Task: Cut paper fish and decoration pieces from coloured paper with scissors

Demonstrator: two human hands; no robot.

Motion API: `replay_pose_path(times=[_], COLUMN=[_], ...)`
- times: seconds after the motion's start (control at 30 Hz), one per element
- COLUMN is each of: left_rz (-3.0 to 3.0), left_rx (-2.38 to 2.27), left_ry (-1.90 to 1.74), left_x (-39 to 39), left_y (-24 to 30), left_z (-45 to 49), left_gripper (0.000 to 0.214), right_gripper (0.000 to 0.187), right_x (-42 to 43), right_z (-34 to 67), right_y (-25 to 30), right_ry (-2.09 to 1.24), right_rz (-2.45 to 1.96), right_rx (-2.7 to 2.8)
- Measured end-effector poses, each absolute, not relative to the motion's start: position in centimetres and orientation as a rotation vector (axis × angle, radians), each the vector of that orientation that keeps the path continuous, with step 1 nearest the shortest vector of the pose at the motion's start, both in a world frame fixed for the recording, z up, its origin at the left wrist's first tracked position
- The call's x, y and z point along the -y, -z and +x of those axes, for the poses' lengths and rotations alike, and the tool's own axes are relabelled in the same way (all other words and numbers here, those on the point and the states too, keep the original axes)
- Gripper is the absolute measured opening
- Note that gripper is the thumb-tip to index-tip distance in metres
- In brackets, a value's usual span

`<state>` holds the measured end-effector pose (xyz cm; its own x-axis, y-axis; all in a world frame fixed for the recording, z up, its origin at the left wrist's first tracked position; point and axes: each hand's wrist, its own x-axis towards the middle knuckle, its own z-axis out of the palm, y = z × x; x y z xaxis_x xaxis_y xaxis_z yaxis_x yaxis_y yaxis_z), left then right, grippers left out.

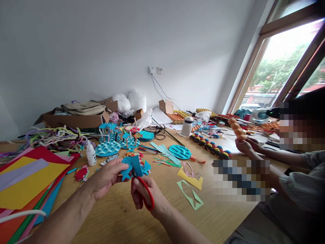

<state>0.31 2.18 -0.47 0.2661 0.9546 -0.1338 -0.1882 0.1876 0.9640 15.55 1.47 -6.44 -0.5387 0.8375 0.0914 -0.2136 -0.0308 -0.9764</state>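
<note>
the left hand (108,178) pinches a blue paper cut-out (132,167) between thumb and fingers, holding it up just above the wooden table (119,210), near the front edge. the right hand (147,198) is closed around the red-handled scissors (145,189), fingers through the loops, blades pointing up into the lower edge of the blue paper; whether the blades are parted cannot be told.

left of the hands lies a stack of coloured paper sheets (27,183), yellow and red on top, with a tangle of pipe cleaners (50,137) behind it. a white glue bottle (90,154) stands upright beside blue wave-patterned discs (108,148). right of the hands lie a yellow paper scrap (190,178) and a green paper scrap (190,195), both with shapes cut out.

at the back left sits a large cardboard box (73,120), flaps open, with a beige bag (83,107) lying on top of it; what else is inside is hidden. a small cardboard box (166,106) stands open by the wall, contents not visible. an orange egg tray (175,117) sits near it. a white lidded cup (187,126) stands closed, just behind a row of coloured balls (210,146).

on the right, another person's hands (245,145) hold a string of orange balls (237,130).
</note>
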Motion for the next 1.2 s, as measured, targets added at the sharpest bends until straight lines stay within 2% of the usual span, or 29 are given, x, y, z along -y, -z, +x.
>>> replay_pose_path(times=[0.13,0.8,1.2], left_rz=[1.060,1.123,1.126], left_rx=[-0.957,-1.055,-1.014], left_ry=[-0.978,-0.942,-0.918], left_x=[-1.94,-1.80,-1.91], left_y=[0.28,-0.15,-0.09], left_z=[0.59,-0.05,-0.12], left_gripper=[0.007,0.010,0.012], right_gripper=[0.043,0.049,0.049], right_x=[-1.10,-1.40,-1.34], right_z=[15.54,15.49,15.60], right_y=[6.02,6.20,6.53], right_ry=[-1.683,-1.631,-1.585], right_rz=[-0.608,-0.844,-0.824], right_rx=[1.452,1.510,1.524])
